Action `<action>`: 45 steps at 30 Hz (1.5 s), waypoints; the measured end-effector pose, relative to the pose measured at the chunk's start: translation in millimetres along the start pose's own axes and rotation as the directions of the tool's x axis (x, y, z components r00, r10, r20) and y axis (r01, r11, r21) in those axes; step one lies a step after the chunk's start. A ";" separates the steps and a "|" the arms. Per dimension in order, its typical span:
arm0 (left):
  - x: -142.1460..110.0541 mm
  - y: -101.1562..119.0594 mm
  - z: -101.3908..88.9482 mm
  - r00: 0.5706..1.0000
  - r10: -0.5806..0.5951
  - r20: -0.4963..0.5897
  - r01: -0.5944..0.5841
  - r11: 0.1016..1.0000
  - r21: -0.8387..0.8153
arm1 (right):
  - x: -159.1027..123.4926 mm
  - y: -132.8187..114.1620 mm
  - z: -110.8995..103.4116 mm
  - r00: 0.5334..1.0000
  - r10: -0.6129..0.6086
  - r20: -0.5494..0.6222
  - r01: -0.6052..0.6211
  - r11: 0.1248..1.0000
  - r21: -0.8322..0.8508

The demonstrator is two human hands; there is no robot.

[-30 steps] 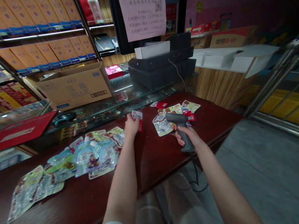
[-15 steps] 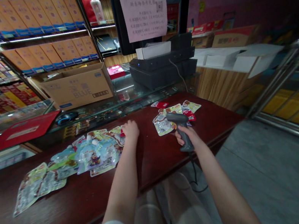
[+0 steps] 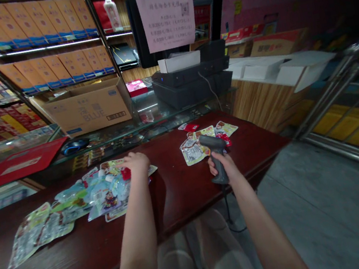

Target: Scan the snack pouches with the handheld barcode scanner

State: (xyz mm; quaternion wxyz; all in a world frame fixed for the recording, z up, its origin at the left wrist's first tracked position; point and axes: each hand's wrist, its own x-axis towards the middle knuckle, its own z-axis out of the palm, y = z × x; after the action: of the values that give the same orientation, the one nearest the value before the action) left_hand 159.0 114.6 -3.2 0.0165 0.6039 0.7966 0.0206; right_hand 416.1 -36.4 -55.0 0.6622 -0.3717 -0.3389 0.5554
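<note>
1. Left hand (image 3: 136, 162) rests palm-down on a small red packet (image 3: 125, 173), on the pouch pile (image 3: 100, 196) on the worktop (image 3: 182, 189).
2. Right hand (image 3: 224, 168) is wrapped around the scanner (image 3: 215, 150) grip.
3. The packet looks light, floppy and slick, so I'd pinch an edge.
4. The cardboard box (image 3: 89, 107) sits behind; can't see its contents.

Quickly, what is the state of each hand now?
Left hand: resting on the pile of snack packets, touching a red packet; grip cannot be told.
Right hand: closed, holding the barcode scanner.
</note>
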 end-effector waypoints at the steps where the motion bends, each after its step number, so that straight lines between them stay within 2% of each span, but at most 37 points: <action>1: -3.0 2.3 -2.1 0.999 0.021 -0.030 -0.020 1.000 0.014 | 0.1 -0.8 0.0 1.000 -0.008 -0.007 0.008 1.000 0.017; 3: -10.8 13.5 -5.3 0.983 0.104 -0.148 -0.099 0.994 0.041 | 0.7 -2.0 -0.7 0.999 -0.027 -0.028 0.029 0.998 0.060; 5: -17.7 34.5 -7.3 0.944 0.230 -0.237 -0.227 0.973 0.042 | 1.8 -2.4 -2.5 0.997 -0.046 -0.058 0.053 0.992 0.115; 8: -19.5 78.0 -6.9 0.888 0.431 -0.164 -0.442 0.896 -0.037 | 3.5 -2.2 -5.8 0.994 -0.054 -0.097 0.072 0.978 0.196; 10: -14.0 107.2 -2.5 0.847 0.516 -0.131 -0.527 0.846 -0.077 | 4.0 -2.2 -7.3 0.993 -0.046 -0.110 0.071 0.969 0.235; 14: 3.7 148.9 18.1 0.801 0.594 -0.075 -0.597 0.782 -0.180 | 3.8 -1.6 -8.0 0.991 -0.047 -0.124 0.078 0.962 0.261; 18: 18.4 168.0 40.4 0.757 0.646 -0.094 -0.648 0.726 -0.231 | 3.6 0.4 -6.8 0.994 -0.033 -0.100 0.053 0.977 0.205; 21: 25.5 173.9 47.0 0.758 0.647 -0.087 -0.641 0.712 -0.286 | 3.2 0.3 -5.0 0.996 0.000 -0.090 0.016 0.985 0.170; 25: 29.3 176.6 44.9 0.758 0.650 -0.055 -0.632 0.710 -0.310 | 2.6 -1.0 -3.2 0.993 0.001 -0.122 0.021 0.984 0.179; 32: 28.6 172.5 43.4 0.853 0.503 -0.140 -0.516 0.773 -0.369 | -0.3 1.4 -7.0 0.993 0.000 -0.117 0.018 0.988 0.155; 36: 39.9 170.8 44.4 0.893 0.441 -0.090 -0.430 0.778 -0.457 | -0.5 0.4 -6.1 0.993 0.002 -0.118 0.016 0.988 0.152; 39: 50.0 169.3 43.1 0.935 0.353 0.027 -0.243 0.695 -0.677 | 0.3 -2.1 -3.5 0.991 0.004 -0.131 0.016 0.988 0.152; 41: 52.9 166.2 41.9 0.937 0.333 0.106 -0.124 0.601 -0.790 | 1.5 -3.5 -2.3 0.991 0.005 -0.133 0.015 0.989 0.148; 44: 49.9 158.7 39.3 0.925 0.366 0.106 -0.101 0.504 -0.858 | 3.9 -4.0 -2.3 0.992 -0.009 -0.125 0.025 0.992 0.127; 45: 47.6 155.6 37.7 0.925 0.371 0.081 -0.097 0.437 -0.894 | 4.5 -3.7 -2.5 0.993 -0.009 -0.117 0.023 0.993 0.118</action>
State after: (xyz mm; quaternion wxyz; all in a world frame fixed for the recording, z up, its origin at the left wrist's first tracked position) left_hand 297.7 202.8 -32.7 0.4266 0.6111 0.5697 0.3463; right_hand 420.8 -32.6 -52.9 0.7062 -0.3607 -0.2689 0.5466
